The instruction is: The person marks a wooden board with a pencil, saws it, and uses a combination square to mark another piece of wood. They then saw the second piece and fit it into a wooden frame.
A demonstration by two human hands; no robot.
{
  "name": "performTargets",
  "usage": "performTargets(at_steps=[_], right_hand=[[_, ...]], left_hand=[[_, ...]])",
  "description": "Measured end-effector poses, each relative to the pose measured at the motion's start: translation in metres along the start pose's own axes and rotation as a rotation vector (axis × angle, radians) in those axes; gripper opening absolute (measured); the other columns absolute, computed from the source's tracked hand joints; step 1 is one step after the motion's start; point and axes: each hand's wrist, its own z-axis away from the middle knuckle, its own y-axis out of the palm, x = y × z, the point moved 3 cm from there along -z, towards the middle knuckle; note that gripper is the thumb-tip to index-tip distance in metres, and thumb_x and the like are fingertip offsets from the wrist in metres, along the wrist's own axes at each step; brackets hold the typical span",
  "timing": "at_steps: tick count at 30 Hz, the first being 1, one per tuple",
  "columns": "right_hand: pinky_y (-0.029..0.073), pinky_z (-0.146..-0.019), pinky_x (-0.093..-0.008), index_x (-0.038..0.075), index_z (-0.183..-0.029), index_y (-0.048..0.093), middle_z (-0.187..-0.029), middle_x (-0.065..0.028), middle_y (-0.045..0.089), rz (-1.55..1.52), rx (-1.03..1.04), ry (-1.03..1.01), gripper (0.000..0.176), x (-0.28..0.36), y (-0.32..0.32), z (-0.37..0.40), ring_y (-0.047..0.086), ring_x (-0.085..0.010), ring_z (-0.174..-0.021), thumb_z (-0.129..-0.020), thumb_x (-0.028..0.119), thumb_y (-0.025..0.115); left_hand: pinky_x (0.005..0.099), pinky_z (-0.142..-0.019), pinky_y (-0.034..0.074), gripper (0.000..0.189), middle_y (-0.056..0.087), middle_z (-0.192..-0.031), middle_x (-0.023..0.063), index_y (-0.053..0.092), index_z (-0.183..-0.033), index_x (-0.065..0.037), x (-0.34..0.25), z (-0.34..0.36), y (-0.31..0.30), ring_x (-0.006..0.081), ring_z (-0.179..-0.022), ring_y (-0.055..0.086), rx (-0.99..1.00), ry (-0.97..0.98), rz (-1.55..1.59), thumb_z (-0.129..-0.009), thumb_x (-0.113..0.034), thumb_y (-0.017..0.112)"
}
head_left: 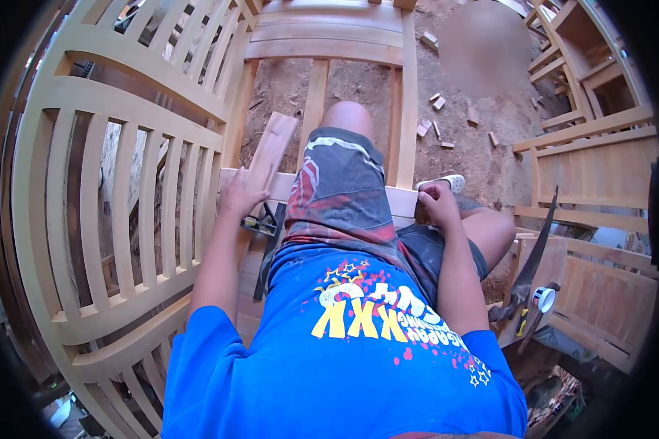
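Observation:
A pale wooden slat [278, 186] lies crosswise over the bench-like wooden frame, passing behind my knee. My left hand [241, 194] grips its left end, thumb apart from the fingers. Against that hand leans a short loose board [272, 150], angled up and away. My right hand [441, 205] is at the slat's right end [403, 201], its fingers curled in at the edge. Just below my left hand sits a dark tool with a metal part [262, 219], partly hidden by my forearm and shorts.
A slatted panel [128, 212] stands along the left. Wood offcuts [438, 102] litter the dirt floor. At right are a handsaw [540, 241], a hammer [516, 300], a white round container [543, 299] and wooden furniture [597, 164]. A blurred patch covers the upper right.

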Motion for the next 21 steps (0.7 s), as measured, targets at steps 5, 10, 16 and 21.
performTargets(at_steps=[5, 10, 16, 21], right_hand=[[0.060, -0.083, -0.0395, 0.001, -0.109, 0.076, -0.097, -0.0151, 0.078, 0.053, -0.019, -0.029, 0.029, 0.016, -0.005, 0.016, 0.075, -0.0248, -0.088, -0.094, 0.026, 0.080], [0.059, -0.083, -0.0370, -0.001, -0.110, 0.075, -0.096, -0.0130, 0.078, -0.077, -0.014, 0.051, 0.031, -0.001, 0.000, 0.000, 0.074, -0.0208, -0.088, -0.094, 0.025, 0.080], [0.058, -0.080, -0.0354, -0.001, -0.112, 0.075, -0.094, -0.0107, 0.078, -0.047, 0.033, 0.068, 0.031, -0.006, 0.002, -0.016, 0.072, -0.0175, -0.086, -0.096, 0.024, 0.078], [0.059, -0.080, -0.0364, -0.001, -0.111, 0.076, -0.093, -0.0115, 0.078, -0.042, 0.015, 0.051, 0.029, -0.005, 0.007, -0.023, 0.073, -0.0193, -0.086, -0.096, 0.024, 0.078]], left_hand=[[0.0479, -0.115, 0.050, 0.109, 0.059, -0.145, 0.0215, 0.049, -0.157, -0.010, -0.009, -0.003, 0.004, 0.0385, -0.135, 0.059, -0.015, 0.054, -0.009, -0.068, -0.051, 0.097], [0.0484, -0.112, 0.051, 0.101, 0.060, -0.139, 0.0217, 0.048, -0.150, -0.005, -0.008, -0.005, 0.000, 0.0391, -0.131, 0.061, -0.075, -0.005, 0.115, -0.066, -0.039, 0.093], [0.0483, -0.110, 0.053, 0.110, 0.062, -0.137, 0.0253, 0.040, -0.159, -0.005, -0.022, -0.013, -0.035, 0.0435, -0.129, 0.062, -0.387, 0.224, 0.221, -0.066, -0.034, 0.088], [0.0473, -0.110, 0.054, 0.113, 0.067, -0.138, 0.0296, 0.037, -0.166, -0.010, -0.108, -0.016, -0.096, 0.0435, -0.127, 0.067, -0.286, 0.476, 0.371, -0.066, -0.031, 0.085]])
